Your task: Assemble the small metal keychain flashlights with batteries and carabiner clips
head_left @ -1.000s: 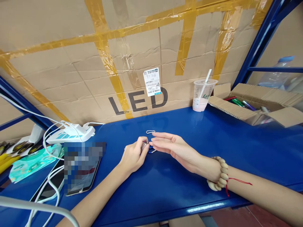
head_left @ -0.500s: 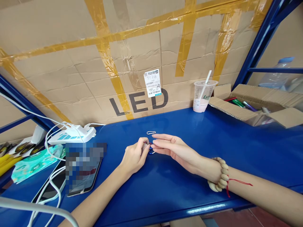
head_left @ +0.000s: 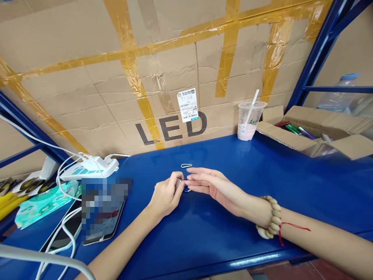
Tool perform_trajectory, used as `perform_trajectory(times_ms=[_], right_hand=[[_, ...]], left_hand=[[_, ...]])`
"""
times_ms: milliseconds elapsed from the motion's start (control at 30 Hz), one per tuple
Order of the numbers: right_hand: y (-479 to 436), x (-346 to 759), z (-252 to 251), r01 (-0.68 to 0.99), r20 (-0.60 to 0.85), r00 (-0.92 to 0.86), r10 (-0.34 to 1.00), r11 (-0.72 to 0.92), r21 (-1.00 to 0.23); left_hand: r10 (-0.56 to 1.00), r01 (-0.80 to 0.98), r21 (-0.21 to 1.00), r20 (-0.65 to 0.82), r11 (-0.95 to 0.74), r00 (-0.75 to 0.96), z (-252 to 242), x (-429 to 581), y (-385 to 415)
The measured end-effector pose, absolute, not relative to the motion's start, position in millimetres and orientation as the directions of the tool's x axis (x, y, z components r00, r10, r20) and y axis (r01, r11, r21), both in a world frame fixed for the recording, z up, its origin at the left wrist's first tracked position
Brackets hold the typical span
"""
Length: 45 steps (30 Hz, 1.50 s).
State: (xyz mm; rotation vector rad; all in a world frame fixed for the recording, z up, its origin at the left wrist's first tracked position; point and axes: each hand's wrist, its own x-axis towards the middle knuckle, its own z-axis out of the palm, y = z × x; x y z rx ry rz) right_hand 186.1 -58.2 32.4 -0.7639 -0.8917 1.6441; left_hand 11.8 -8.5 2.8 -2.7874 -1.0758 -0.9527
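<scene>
Above the blue tabletop (head_left: 180, 241), my left hand (head_left: 168, 194) pinches a small object that is mostly hidden by the fingers; a bit of red or dark shows at the fingertips. My right hand (head_left: 214, 186) is held beside it with fingers stretched out, the fingertips close to the left fingertips. Just below the fingertips, a small blue ring-like piece (head_left: 186, 189) is partly visible. A silver metal clip (head_left: 186, 165) lies on the table just beyond both hands.
A cup with a straw (head_left: 246, 126) and an open carton of colourful items (head_left: 303, 146) stand at back right. On the left are a power strip (head_left: 109, 167), cables, phones (head_left: 101, 233) and a green packet (head_left: 46, 202). A large cardboard box (head_left: 163, 77) stands behind.
The view has shifted very slightly. Both hands keep nearly the same pose and place.
</scene>
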Motion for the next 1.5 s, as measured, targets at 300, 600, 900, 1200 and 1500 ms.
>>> perform_trajectory(times_ms=[300, 600, 900, 1200, 1500], right_hand=[[-59.3, 186.2, 33.9, -0.489, -0.043, -0.241, 0.970, -0.159, -0.858], [-61.3, 185.3, 36.9, -0.456, -0.105, -0.220, 0.970, -0.197, -0.868], [-63.0, 184.0, 38.3, -0.459, -0.150, -0.226, 0.962, -0.242, -0.855], [-63.2, 183.7, 38.7, -0.390, -0.120, -0.256, 0.959, -0.216, -0.895], [-62.0, 184.1, 34.6, -0.341, -0.086, -0.274, 0.958, -0.180, -0.923]], left_hand=[[0.604, 0.610, 0.200, 0.547, -0.766, 0.580, 2.9, 12.2, -8.7], [0.626, 0.621, 0.217, 0.523, -0.754, 0.578, 3.5, 12.3, -9.5], [0.644, 0.616, 0.251, 0.504, -0.746, 0.575, 3.7, 13.2, -9.9], [0.645, 0.614, 0.256, 0.507, -0.747, 0.572, 3.6, 13.3, -10.4], [0.650, 0.630, 0.240, 0.503, -0.739, 0.570, 1.3, 12.3, -9.9]])
